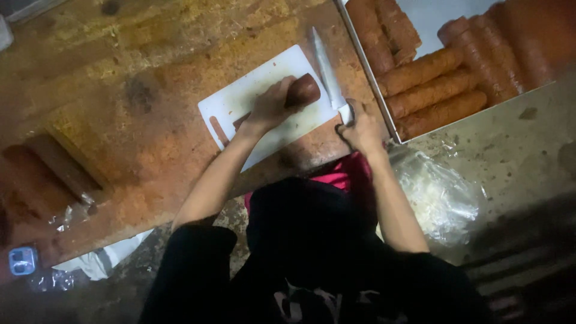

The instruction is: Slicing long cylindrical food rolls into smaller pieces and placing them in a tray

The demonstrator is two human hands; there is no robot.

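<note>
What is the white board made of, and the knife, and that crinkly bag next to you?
Cutting board: probably plastic, smooth, flat white with a slot handle. Knife: likely metal blade, pale and shiny. Bag: thin clear plastic, wrinkled and glinting.

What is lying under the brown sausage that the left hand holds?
A white cutting board lies under the brown sausage, on the worn wooden table. The left hand covers the sausage's near end, so the board there is hidden.
</note>
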